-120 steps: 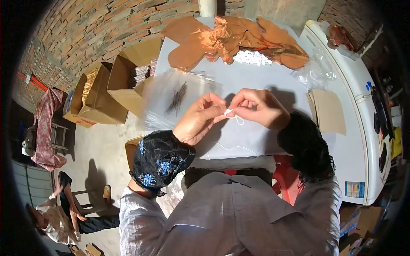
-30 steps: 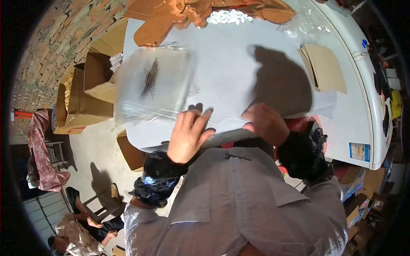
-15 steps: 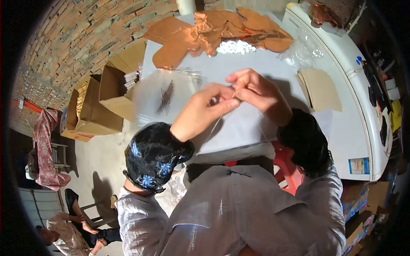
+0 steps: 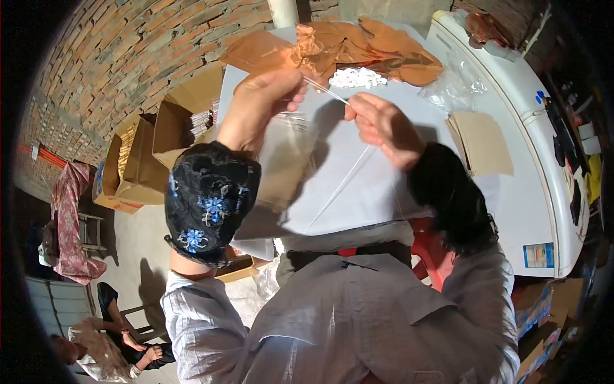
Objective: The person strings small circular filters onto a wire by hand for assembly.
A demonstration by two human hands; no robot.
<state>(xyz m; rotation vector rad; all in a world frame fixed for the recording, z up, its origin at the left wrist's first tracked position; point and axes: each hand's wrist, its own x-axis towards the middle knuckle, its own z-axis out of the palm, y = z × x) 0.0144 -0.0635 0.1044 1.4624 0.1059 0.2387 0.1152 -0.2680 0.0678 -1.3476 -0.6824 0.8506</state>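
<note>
A thin white string [image 4: 327, 91] runs taut, doubled, between my two hands over the table [image 4: 377, 185]. My left hand [image 4: 259, 105], farther out and to the left, pinches one end of it near the shiny copper-coloured sheets [image 4: 268, 51]. Closer in, my right hand [image 4: 387, 128] has its fingers closed on the string. From there a length of string slants down toward the table's near edge. A small pile of white pieces [image 4: 358, 78] lies beyond my hands. Below my left hand is a clear plastic sheet [image 4: 275, 173], partly in shadow.
Brown paper sheets [image 4: 483, 144] are stacked at the right, beside a long white appliance [image 4: 543, 160]. Crumpled clear plastic [image 4: 454, 83] lies behind them. Open cardboard boxes [image 4: 137, 166] stand left of the table. At the lower left sits another person [image 4: 102, 342].
My hands were close together and have drawn apart, the left one moving left and farther out. String now stretches between them. The dark thin sticks on the plastic no longer show.
</note>
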